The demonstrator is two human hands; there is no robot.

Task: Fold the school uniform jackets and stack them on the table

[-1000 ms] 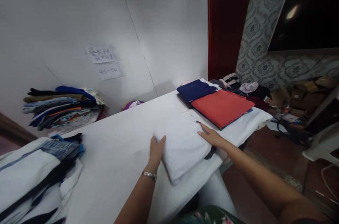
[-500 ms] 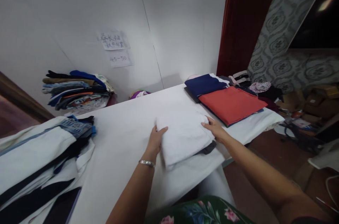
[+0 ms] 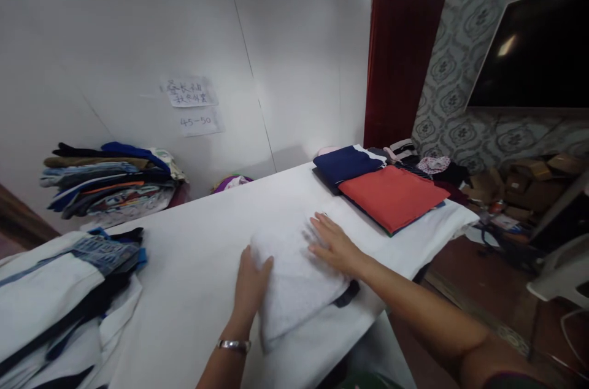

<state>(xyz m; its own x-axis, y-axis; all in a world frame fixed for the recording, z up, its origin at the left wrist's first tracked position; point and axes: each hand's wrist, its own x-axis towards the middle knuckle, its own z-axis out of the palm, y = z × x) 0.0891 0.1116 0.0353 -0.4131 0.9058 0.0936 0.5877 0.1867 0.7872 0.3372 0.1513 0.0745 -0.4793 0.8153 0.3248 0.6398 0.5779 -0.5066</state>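
Note:
A folded white garment lies on the white-covered table in front of me, with a bit of dark cloth sticking out at its lower right. My left hand, silver bracelet at the wrist, touches the garment's left edge, thumb apart from the fingers. Over the upper right part of the garment my right hand is spread flat, slightly blurred by motion. Beyond it sits a folded red garment on a stack, beside a folded navy garment.
A loose heap of white and dark clothes covers the table's left end. Behind it rises a tall pile of folded clothes. Paper notes hang on the wall. Cardboard boxes and a white plastic stool stand at right.
My right hand has left the garment's right edge and moved onto its top, fingers now spread. The left hand's hold on the left edge has loosened. The view has shifted right and up.

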